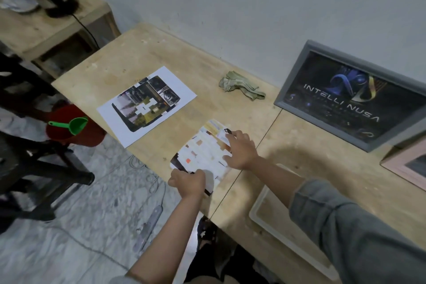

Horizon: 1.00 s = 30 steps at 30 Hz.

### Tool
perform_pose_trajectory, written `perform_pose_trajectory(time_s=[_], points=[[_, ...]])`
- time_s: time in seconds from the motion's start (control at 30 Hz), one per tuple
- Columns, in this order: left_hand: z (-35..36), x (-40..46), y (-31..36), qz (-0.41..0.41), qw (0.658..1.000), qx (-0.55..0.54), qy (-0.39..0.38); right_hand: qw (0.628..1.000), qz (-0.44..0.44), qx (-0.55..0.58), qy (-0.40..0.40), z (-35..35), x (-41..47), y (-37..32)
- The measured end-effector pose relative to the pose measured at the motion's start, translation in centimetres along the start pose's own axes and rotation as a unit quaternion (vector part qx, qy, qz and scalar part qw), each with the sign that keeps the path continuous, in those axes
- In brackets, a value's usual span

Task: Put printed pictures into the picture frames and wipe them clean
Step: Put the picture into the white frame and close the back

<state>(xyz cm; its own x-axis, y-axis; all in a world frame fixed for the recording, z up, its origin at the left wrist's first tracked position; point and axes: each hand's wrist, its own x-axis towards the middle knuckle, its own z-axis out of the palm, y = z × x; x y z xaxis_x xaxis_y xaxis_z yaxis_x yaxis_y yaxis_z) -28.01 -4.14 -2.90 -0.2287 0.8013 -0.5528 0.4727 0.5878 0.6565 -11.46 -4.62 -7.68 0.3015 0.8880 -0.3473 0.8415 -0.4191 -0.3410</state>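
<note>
A printed picture with pale and orange patches (204,153) lies near the front edge of the wooden table (299,145). My left hand (187,181) grips its near corner, fingers curled over the paper. My right hand (239,148) rests on its right side with fingers spread. A second printed picture, a dark photo collage on white paper (147,104), lies flat further left. A grey picture frame (352,97) holding a dark "INTELLI NUSA" print leans against the wall at the right. A crumpled greenish cloth (242,85) lies near the wall.
A pink frame (405,166) shows at the right edge. A white empty frame (276,221) lies flat under my right forearm. A red bucket with a green scoop (73,125), a dark chair (34,168) and a power strip (149,221) are on the floor to the left.
</note>
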Motion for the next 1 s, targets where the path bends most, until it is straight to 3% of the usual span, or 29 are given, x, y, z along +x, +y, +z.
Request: perform_pose_trajectory(time_s=[0.1, 0.3, 0.47, 0.67, 0.87, 1.0], points=[[0.0, 0.9, 0.3, -0.014, 0.999, -0.017, 0.023, 1.0, -0.002, 0.004, 0.0, 0.1, 0.1, 0.2], [0.4, 2.0, -0.6, 0.008, 1.0, 0.005, -0.002, 0.999, 0.003, 0.048, -0.008, -0.6, -0.4, 1.2], [0.7, 1.6, 0.0, 0.071, 0.995, -0.065, -0.033, 0.985, 0.035, 0.168, 0.018, -1.9, -0.8, 1.6], [-0.4, 1.9, 1.0, 0.106, 0.989, -0.092, -0.05, 0.926, 0.106, 0.354, 0.071, -3.7, -0.7, 2.2], [0.3, 0.9, 2.8, 0.102, 0.989, -0.107, -0.012, 0.872, 0.168, 0.427, 0.17, -5.9, -2.2, 3.4], [2.8, -0.9, 3.5, 0.132, 0.985, -0.08, -0.072, 0.849, 0.223, 0.425, 0.223, -7.0, -5.9, 5.8]])
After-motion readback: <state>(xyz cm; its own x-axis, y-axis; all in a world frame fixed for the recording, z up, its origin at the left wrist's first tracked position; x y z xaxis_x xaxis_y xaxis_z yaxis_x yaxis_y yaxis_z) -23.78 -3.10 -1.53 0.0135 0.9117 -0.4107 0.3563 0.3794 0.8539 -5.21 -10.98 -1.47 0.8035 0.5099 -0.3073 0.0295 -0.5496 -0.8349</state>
